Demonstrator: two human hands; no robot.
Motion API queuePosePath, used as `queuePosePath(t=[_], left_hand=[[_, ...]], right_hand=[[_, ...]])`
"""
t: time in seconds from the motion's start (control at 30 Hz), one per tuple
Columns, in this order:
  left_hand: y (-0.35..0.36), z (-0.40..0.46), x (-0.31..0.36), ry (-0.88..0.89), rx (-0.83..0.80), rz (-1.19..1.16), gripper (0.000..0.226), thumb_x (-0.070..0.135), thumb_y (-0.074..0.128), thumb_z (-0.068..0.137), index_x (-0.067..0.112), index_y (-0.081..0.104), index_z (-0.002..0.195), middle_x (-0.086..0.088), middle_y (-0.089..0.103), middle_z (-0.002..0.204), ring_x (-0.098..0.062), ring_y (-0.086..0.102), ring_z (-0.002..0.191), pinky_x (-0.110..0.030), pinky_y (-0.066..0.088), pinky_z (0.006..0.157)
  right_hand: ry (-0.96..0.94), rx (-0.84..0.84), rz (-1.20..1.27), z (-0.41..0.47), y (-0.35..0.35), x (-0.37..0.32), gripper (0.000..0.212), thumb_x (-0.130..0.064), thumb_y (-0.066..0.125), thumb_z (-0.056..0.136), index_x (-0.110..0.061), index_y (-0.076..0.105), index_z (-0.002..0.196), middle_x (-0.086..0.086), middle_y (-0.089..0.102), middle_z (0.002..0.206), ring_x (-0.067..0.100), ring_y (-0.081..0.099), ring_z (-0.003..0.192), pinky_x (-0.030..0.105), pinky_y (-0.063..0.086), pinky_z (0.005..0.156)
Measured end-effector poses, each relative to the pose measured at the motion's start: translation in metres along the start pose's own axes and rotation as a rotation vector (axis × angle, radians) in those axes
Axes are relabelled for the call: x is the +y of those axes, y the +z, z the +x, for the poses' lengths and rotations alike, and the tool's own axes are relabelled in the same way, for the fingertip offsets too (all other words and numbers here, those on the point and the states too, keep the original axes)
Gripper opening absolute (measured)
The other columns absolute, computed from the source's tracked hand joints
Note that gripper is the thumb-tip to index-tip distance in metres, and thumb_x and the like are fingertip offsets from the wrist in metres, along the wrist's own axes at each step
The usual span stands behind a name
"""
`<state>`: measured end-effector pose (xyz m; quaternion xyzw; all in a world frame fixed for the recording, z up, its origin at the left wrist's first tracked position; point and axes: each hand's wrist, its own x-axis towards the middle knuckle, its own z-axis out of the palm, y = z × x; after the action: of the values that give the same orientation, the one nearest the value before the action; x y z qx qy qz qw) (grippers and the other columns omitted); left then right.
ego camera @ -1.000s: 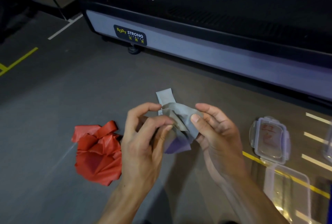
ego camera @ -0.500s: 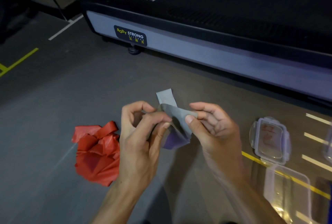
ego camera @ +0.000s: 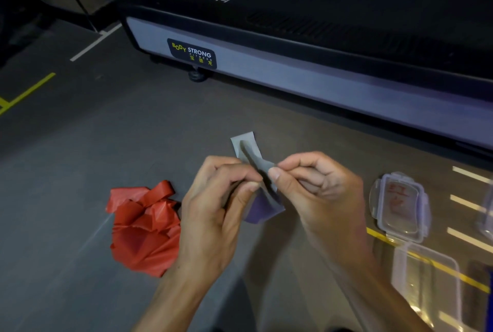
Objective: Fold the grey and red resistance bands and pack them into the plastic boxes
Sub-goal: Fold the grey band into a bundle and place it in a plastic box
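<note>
Grey band between both pinching hands

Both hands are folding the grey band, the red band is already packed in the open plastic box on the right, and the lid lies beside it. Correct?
Not quite. The head view shows the red band lying crumpled on the floor, left of the left hand, not in the plastic box. The rest holds: both hands, including the right hand, pinch the grey band, lid beside the box.

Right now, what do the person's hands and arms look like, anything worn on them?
Both arms are bare to the frame edge: no sleeves, gloves, watch or rings show. The left hand and right hand have short nails.
</note>
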<state>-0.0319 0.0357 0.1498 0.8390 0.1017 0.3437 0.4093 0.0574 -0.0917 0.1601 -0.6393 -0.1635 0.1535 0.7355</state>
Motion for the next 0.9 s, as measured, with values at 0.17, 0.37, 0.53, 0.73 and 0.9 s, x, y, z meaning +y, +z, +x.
queuePosePath(t=[0.17, 0.37, 0.53, 0.73, 0.9], left_hand=[[0.002, -0.001, 0.003, -0.110, 0.007, -0.128, 0.015, 0.019, 0.060, 0.096, 0.035, 0.062, 0.094, 0.016, 0.065, 0.094, -0.010, 0.065, 0.089, -0.016, 0.045, 0.081], [0.003, -0.001, 0.004, -0.166, 0.017, -0.207, 0.011, 0.020, 0.063, 0.095, 0.031, 0.064, 0.097, 0.017, 0.068, 0.094, -0.003, 0.066, 0.087, -0.013, 0.048, 0.079], [0.002, -0.001, 0.003, -0.187, 0.016, -0.207, 0.012, 0.016, 0.065, 0.093, 0.026, 0.066, 0.099, 0.016, 0.070, 0.094, -0.006, 0.068, 0.089, -0.015, 0.049, 0.081], [0.002, -0.001, 0.003, -0.230, 0.056, -0.264, 0.036, 0.011, 0.071, 0.089, 0.031, 0.060, 0.117, 0.006, 0.071, 0.095, -0.014, 0.071, 0.090, -0.019, 0.052, 0.083], [0.001, 0.000, 0.005, -0.207, 0.066, -0.166, 0.033, 0.013, 0.072, 0.089, 0.032, 0.063, 0.114, 0.014, 0.073, 0.098, -0.009, 0.073, 0.093, -0.020, 0.055, 0.084]], right_hand=[[0.010, -0.021, 0.035, -0.005, 0.002, -0.005, 0.019, 0.002, 0.078, 0.082, -0.017, 0.075, 0.083, 0.005, 0.078, 0.082, 0.018, 0.076, 0.076, 0.021, 0.057, 0.072], [0.002, -0.008, -0.041, -0.008, 0.001, -0.009, 0.022, -0.002, 0.078, 0.085, -0.022, 0.074, 0.091, -0.003, 0.080, 0.087, 0.014, 0.077, 0.083, 0.023, 0.059, 0.077], [-0.015, 0.009, -0.118, -0.012, 0.004, -0.009, 0.026, -0.004, 0.078, 0.085, -0.023, 0.073, 0.100, -0.009, 0.080, 0.090, 0.009, 0.077, 0.088, 0.025, 0.059, 0.084], [0.073, 0.020, 0.044, -0.010, 0.006, -0.005, 0.023, 0.001, 0.076, 0.085, -0.016, 0.073, 0.100, 0.001, 0.080, 0.091, 0.018, 0.078, 0.090, 0.027, 0.060, 0.083], [0.086, 0.013, 0.087, -0.011, 0.006, -0.005, 0.025, 0.004, 0.075, 0.085, -0.014, 0.073, 0.102, 0.003, 0.080, 0.094, 0.019, 0.077, 0.092, 0.028, 0.060, 0.085]])
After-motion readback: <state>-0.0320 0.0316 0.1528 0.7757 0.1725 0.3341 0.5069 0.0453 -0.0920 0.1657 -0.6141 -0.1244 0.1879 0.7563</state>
